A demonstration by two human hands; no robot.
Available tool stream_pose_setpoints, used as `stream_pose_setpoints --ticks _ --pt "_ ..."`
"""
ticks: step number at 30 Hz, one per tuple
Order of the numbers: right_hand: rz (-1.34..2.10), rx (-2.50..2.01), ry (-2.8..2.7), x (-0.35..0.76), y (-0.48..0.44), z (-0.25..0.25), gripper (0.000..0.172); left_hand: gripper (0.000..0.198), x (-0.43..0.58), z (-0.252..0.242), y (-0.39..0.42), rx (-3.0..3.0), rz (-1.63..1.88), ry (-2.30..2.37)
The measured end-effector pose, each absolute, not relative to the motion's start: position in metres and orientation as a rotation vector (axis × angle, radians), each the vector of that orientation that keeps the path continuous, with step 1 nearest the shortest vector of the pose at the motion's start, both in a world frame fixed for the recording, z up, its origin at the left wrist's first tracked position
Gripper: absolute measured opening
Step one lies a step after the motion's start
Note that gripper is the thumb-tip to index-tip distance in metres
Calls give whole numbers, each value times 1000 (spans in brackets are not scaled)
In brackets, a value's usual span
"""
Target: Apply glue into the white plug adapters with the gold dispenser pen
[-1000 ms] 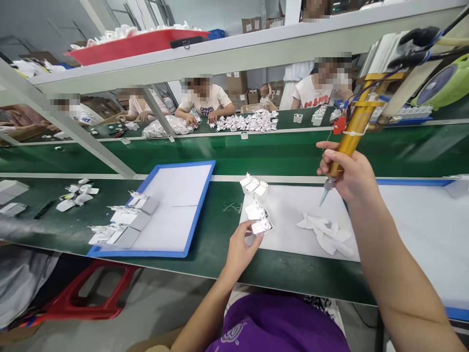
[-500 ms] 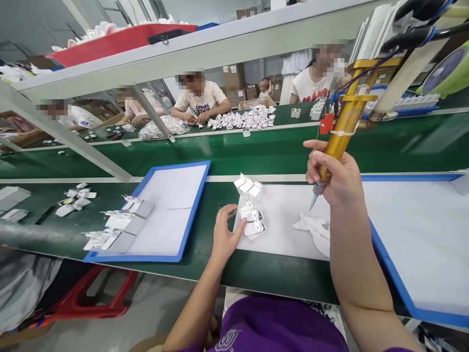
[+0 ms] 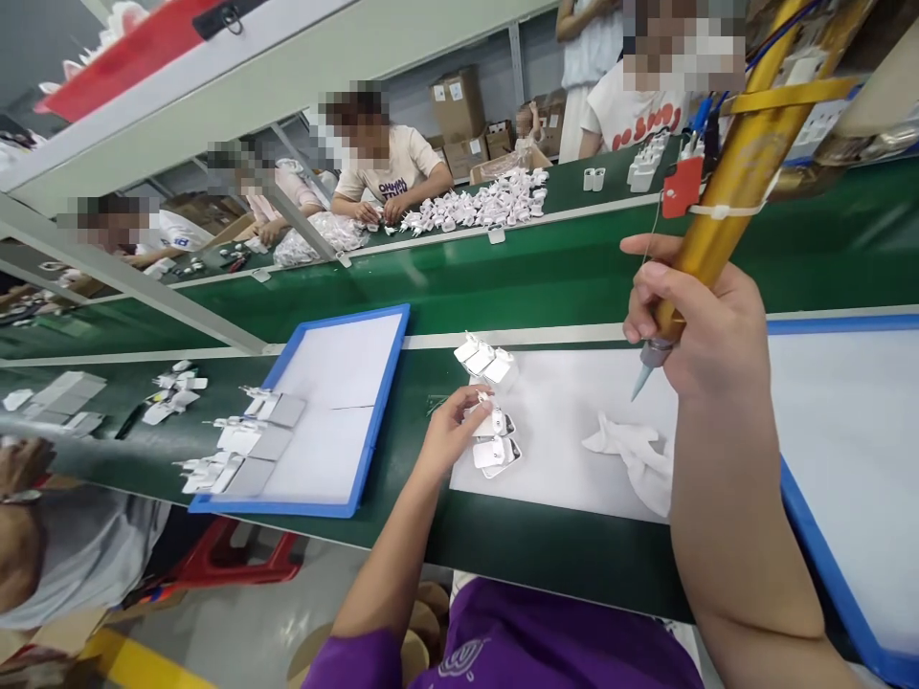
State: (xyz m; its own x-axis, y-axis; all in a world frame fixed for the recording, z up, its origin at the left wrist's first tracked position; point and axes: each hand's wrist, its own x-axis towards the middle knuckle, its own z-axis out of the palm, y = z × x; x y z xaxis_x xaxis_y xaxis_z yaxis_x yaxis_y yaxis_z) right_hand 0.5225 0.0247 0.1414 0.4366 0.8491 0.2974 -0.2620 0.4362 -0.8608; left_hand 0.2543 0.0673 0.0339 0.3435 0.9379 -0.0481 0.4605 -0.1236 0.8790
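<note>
My right hand (image 3: 707, 321) is wrapped round a gold tube-shaped glue dispenser (image 3: 732, 201), its pale blue nozzle (image 3: 644, 375) pointing down above the white sheet (image 3: 552, 459). The index finger sticks out to the left of the tube. Thumb and fingers of my left hand (image 3: 454, 428) are closed on a small white plug piece (image 3: 484, 396) at the sheet's left side. Just below those fingers lie white charger housings (image 3: 495, 453), with dark openings at their right ends. Another group of white charger housings (image 3: 486, 359) sits farther back.
A crumpled white cloth (image 3: 636, 455) lies under the nozzle. Blue-rimmed trays stand left (image 3: 366, 450) and right (image 3: 811, 536); the left one bears rows of white chargers (image 3: 248, 435). Across the green divider (image 3: 560, 277), co-workers sit by a white pile (image 3: 481, 203). A neighbour's arm (image 3: 21, 507) shows at left.
My left hand has gone from spread beside the housings to closed on a plug piece. The view has shifted; my right hand and the dispenser appear farther right and nearer.
</note>
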Motion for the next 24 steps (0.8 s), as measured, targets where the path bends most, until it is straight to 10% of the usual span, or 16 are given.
stream_pose_setpoints --ticks 11,19,24 --pt "711 -895 -832 525 26 142 18 38 255 23 71 1643 756 1140" --pt "404 -1150 -848 541 30 130 24 123 228 31 55 2082 403 906" --pt "14 -1449 -808 559 30 115 45 131 230 29 43 2150 276 1056"
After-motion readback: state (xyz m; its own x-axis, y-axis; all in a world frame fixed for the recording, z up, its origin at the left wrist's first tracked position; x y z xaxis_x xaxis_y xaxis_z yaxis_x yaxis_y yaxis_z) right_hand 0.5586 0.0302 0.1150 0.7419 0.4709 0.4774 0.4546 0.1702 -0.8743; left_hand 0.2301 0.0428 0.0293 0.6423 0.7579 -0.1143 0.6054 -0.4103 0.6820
